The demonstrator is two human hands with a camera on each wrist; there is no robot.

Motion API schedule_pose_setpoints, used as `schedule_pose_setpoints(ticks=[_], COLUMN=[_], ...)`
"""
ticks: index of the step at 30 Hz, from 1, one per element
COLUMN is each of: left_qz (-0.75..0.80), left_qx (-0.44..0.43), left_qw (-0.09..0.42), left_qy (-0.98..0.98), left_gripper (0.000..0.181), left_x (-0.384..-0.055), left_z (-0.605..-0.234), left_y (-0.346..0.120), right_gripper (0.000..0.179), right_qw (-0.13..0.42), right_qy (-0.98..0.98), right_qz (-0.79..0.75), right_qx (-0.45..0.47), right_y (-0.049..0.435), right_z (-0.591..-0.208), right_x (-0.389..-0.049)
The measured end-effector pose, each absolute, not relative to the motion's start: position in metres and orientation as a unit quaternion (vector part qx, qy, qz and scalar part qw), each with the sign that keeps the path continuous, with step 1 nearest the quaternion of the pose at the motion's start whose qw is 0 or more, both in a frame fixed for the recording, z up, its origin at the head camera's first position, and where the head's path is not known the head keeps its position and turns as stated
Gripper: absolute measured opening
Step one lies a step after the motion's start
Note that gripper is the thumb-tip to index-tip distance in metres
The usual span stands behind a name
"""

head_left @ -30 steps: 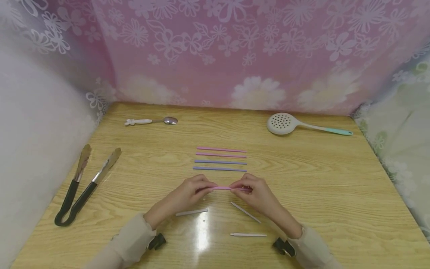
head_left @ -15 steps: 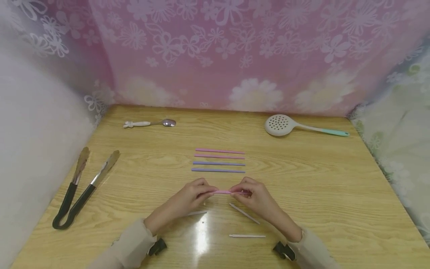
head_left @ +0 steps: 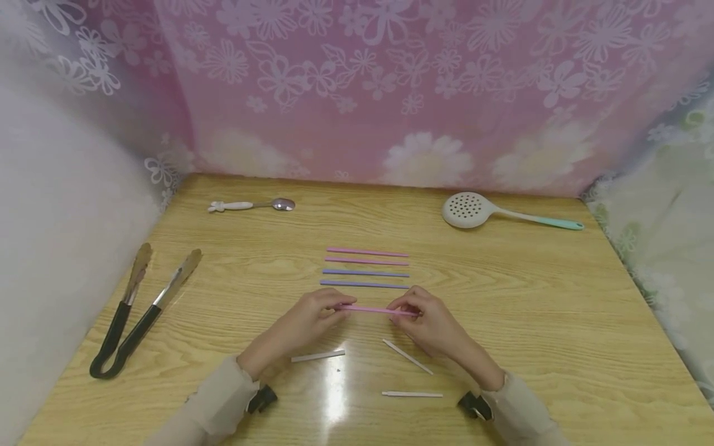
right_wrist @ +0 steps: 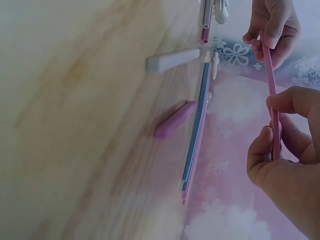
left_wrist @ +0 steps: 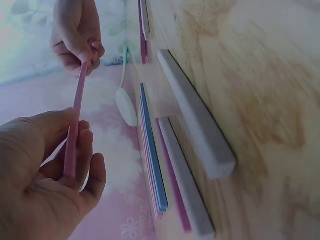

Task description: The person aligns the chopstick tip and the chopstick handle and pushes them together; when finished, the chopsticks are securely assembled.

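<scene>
Held stick (head_left: pixel 372 310): pink, just below frame centre, up off the table (head_left: pixel 558 297), running almost level L to R, slight dip at R.
L hand (head_left: pixel 312 316): pinching the L end, thumb one side, fingers curled on the other, per L wrist view.
R hand (head_left: pixel 429 319): grasping the R end much the same, thumb pressed on, fingers bent round behind.
Change: wider apart now vs ½ sec ago, with more pink showing betw. the fingertips.
Meaning: prob. a shift of grip, not a letting-go; stick apparently under control from both ends, w/ its middle in plain view.
Row: just above the hands, mid-frame; two pink sticks (head_left: pixel 368 252) on top, two blue sticks (head_left: pixel 365 273) below, all roughly parallel.
Pale sticks (head_left: pixel 412 394): three, lower centre, scattered at diff. angles, untouched.
Tongs (head_left: pixel 111 331): L side of frame, arms spread, well apart from the action.
Spoon (head_left: pixel 283 204): upper L, lying flat.
Skimmer (head_left: pixel 467 210): upper R, green handle tip pointing R.
</scene>
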State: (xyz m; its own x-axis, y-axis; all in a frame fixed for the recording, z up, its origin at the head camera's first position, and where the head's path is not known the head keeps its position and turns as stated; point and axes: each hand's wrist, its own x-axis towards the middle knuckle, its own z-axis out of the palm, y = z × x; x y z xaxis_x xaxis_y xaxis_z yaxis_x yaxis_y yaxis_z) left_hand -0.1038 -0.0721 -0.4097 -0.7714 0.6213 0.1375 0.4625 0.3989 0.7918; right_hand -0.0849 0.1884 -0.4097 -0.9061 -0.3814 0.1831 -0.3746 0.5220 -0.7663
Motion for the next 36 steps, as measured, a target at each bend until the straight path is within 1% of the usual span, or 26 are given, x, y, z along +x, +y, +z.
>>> schedule_pose_setpoints(ticks=[2,8,17,22,27,30,36], left_qz=[0.44,0.427,0.423,0.416,0.398,0.388,0.373], left_qx=[0.317,0.307,0.291,0.278,0.272,0.272,0.281], left_qw=[0.092,0.074,0.089,0.105,0.099,0.09,0.072], left_qy=[0.835,0.847,0.853,0.859,0.87,0.876,0.881], left_gripper=[0.029,0.024,0.021,0.02,0.019,0.017,0.015], left_x=[-0.106,-0.114,-0.129,-0.135,-0.14,-0.143,-0.146], left_z=[-0.412,-0.418,-0.431,-0.435,-0.437,-0.44,-0.439], left_y=[-0.074,-0.083,-0.09,-0.092,-0.091,-0.09,-0.088], right_gripper=[0.014,0.015,0.011,0.016,0.018,0.015,0.008], right_qw=[0.001,0.006,0.037,0.055,0.041,0.033,0.036], right_qy=[0.872,0.874,0.891,0.9,0.905,0.91,0.919], right_qz=[-0.435,-0.428,-0.398,-0.379,-0.36,-0.346,-0.329], right_qx=[-0.222,-0.231,-0.216,-0.209,-0.221,-0.226,-0.213], right_y=[0.19,0.195,0.19,0.187,0.184,0.183,0.182], right_z=[-0.412,-0.419,-0.428,-0.432,-0.435,-0.436,-0.434], right_x=[-0.087,-0.097,-0.112,-0.118,-0.121,-0.123,-0.126])
